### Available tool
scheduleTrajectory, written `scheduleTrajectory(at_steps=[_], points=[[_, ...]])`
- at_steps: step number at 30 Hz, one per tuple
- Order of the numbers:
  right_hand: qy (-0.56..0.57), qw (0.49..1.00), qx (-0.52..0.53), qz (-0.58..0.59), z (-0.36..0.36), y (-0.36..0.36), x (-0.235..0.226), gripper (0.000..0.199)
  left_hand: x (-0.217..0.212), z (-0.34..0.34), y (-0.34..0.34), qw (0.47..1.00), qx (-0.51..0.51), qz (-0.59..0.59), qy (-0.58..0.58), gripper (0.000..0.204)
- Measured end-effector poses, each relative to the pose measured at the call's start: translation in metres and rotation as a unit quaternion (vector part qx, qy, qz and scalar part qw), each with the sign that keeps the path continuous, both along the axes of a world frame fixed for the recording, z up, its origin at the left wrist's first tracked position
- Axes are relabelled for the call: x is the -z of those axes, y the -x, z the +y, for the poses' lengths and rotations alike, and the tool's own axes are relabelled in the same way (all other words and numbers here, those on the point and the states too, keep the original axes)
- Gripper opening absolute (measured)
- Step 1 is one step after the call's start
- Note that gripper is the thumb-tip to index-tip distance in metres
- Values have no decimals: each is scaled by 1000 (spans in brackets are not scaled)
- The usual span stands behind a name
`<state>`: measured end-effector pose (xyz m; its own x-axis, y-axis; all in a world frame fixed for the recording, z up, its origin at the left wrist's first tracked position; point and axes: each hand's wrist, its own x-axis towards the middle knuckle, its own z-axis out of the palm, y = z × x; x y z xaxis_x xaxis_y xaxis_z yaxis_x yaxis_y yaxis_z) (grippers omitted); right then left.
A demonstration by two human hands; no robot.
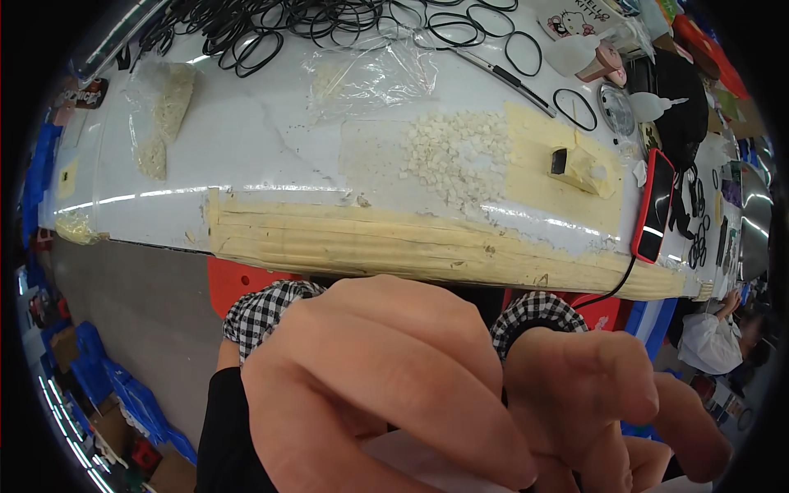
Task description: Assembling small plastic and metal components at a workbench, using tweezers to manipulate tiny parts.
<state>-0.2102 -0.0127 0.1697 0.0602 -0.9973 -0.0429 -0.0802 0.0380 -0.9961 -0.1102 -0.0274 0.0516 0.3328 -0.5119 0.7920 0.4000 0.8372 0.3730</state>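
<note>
Both hands are raised close to the camera, above the near edge of the table. My left hand [386, 370] is closed, its fingers curled and reaching toward the right hand. Beside it, my right hand [592, 403] has its fingers bent and also looks closed. A pale, whitish thing [407, 452] shows in part beneath the left fingers at the lower edge; its kind is hidden. Checked cuffs ring both wrists. On the table beyond lies a scattered heap of small white pieces [460, 152], partly on a strip of yellowish tape [522, 156].
Black rubber rings [329, 20] pile at the back, near a clear plastic bag [370, 78] and a pen [509, 82]. Another bag of pale bits [168, 107] lies left. A red-edged phone [653, 205] with a cable lies right. Yellow tape [394, 242] covers the table's front edge.
</note>
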Motion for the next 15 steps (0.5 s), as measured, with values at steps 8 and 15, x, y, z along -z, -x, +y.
scheduleTrajectory(at_steps=[8,15], points=[[159,939,-139,-271,-16,27,45,10,-22,3,-10,994,23,-68,-84,7],[458,707,-69,-535,-36,-6,90,15,-47,39,26,873,-252,-49,-414,17]])
